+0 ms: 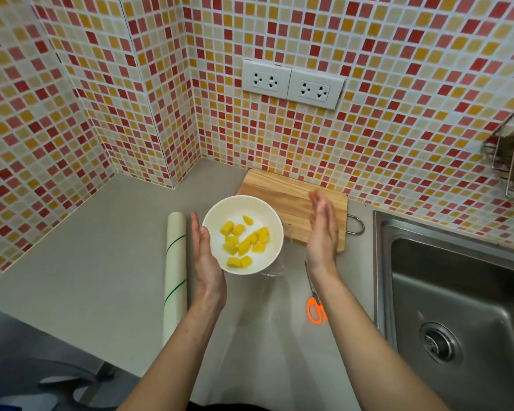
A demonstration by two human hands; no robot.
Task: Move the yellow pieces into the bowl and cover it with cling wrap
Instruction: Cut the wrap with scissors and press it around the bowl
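A white bowl stands on the grey counter and holds several yellow pieces. A clear sheet of cling wrap lies over the bowl, its loose edge showing at the bowl's near right side and trailing toward me. My left hand is flat, fingers straight, pressed against the bowl's left side. My right hand is flat and open, a short way to the right of the bowl, over the cutting board, apart from the rim. The cling wrap roll lies just left of my left hand.
A wooden cutting board lies behind and right of the bowl. Orange-handled scissors lie on the counter near my right forearm. A steel sink fills the right side. Tiled walls with two sockets close the back.
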